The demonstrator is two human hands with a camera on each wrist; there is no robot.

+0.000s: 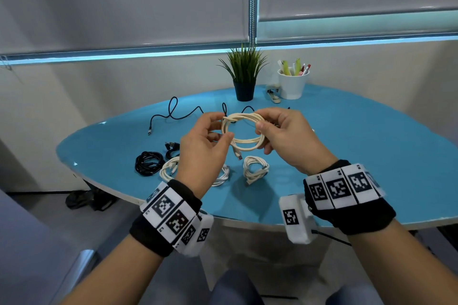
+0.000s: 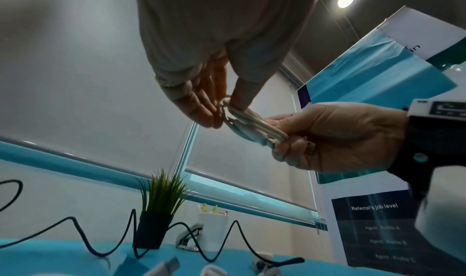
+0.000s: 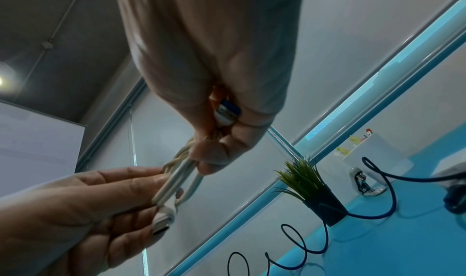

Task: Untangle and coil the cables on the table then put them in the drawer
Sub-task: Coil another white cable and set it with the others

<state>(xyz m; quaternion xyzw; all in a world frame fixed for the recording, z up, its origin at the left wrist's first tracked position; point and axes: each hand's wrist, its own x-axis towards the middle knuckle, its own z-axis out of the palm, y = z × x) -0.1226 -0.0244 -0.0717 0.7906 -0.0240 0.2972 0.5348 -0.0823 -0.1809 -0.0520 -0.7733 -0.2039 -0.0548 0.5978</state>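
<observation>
1. Blue surface (image 1: 347,156) is carrying finished coils: black coil (image 1: 148,163), white coils (image 1: 255,168).
2. Left hand (image 1: 205,148) and right hand (image 1: 285,136) are pinching the white cable loop (image 1: 244,131), fingers curled, above it.
3. Loose black cable (image 1: 178,111) is waiting; drawer not seen.

A dark poster (image 2: 378,230) at the right of the left wrist view read "Referral's job level", with fainter lines "Agent Profile A", "Agent Profile B" and "Agent Profile C" below. The right wristband (image 1: 344,187) tags carried small codes, R3, R4, R5.
</observation>
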